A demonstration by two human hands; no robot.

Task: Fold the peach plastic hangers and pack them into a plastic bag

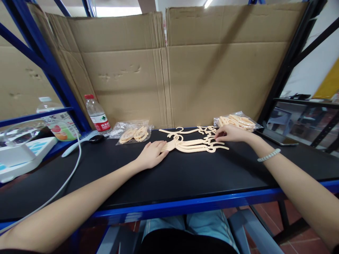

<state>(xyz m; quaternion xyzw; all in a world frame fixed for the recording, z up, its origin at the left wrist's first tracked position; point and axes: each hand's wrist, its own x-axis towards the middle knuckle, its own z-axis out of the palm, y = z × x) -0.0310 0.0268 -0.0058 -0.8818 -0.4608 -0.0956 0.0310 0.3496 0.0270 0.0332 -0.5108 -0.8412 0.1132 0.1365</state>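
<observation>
Cream plastic hangers [191, 144] lie stacked on the black tabletop in front of me, with hooks near the middle and curled pieces at the right end. My left hand [152, 154] rests flat on the stack's left end, fingers stretched out and covering the tips. At the right end, my right hand [226, 133] is closed, thumb and fingers pinched at the curled cream pieces; its grip is partly hidden. Behind the stack lies a single cream hanger [186, 132] with its hook pointing away from me.
Clear bags of cream parts lie at the back: one bag [135, 134] on the left, another bag [235, 121] on the right. A water bottle [97, 114], a brush [79, 143] and a white device [26, 155] with a cable stand left. A dark tablet-like slab [278, 137] lies right.
</observation>
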